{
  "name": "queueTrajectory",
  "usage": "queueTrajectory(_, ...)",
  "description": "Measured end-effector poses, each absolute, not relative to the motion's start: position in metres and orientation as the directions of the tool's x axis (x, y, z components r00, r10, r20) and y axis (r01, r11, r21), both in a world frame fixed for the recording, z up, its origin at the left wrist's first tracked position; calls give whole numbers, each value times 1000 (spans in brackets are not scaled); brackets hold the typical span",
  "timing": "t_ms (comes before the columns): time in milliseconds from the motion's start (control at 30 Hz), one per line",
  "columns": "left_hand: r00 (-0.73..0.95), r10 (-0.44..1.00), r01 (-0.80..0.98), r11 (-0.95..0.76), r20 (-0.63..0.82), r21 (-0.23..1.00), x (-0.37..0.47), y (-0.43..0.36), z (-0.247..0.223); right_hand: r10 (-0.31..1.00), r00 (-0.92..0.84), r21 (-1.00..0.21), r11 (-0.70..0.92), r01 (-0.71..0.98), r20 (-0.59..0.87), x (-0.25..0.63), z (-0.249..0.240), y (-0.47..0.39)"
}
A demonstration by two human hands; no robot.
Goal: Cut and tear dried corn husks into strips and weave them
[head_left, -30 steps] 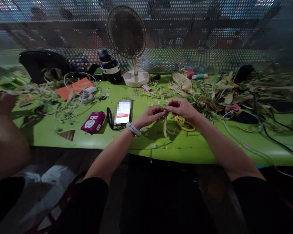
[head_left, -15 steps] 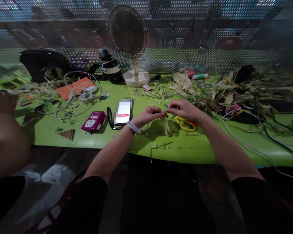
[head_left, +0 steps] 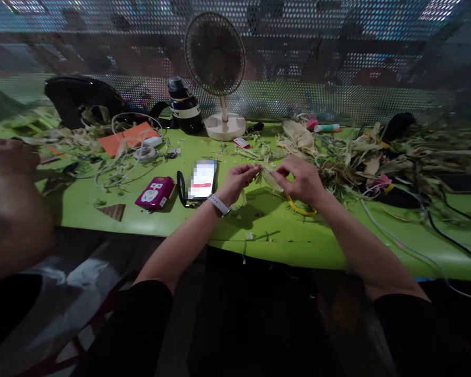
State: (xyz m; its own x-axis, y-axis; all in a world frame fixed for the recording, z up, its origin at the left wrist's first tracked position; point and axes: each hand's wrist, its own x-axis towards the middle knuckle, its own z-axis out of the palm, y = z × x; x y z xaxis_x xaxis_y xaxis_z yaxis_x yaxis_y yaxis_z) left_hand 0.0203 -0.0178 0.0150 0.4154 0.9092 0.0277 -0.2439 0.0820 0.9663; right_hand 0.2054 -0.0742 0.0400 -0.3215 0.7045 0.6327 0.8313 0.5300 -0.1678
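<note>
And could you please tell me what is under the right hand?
Beneath the right hand, part of a yellow loop shows against the green table. The hand hides the rest, so what the loop belongs to cannot be seen.

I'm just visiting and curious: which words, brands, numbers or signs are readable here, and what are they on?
"Y": seemingly the last letter at the left of the dark bottle's pale band; the rest is unreadable.
Phone: screen partly pixelated, the rest too blurred.
Purple box: markings too small.
Red-and-white packet: too small.
White-and-green tube: too small.
</note>
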Motion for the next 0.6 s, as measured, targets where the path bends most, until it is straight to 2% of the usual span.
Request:
queueTrajectory(100, 363, 932, -291, 127, -13, 948, 20, -17, 16, 734, -385, -60, 499, 864, 560, 199, 32, -77)
queueTrajectory(200, 408, 912, -303, 176, -39, 937, 21, -20, 17, 751, -415, -10, 488, 873, 514, 195, 25, -75)
queueTrajectory(333, 498, 867, -247, 180, -34, 952, 22, -23, 16, 758, -411, -59, 506, 861, 507, 195, 23, -73)
queueTrajectory(600, 451, 892, -250, 161, -33, 955, 22, -22, 17, 790, -379, -208, 523, 827, 481, 198, 25, -72)
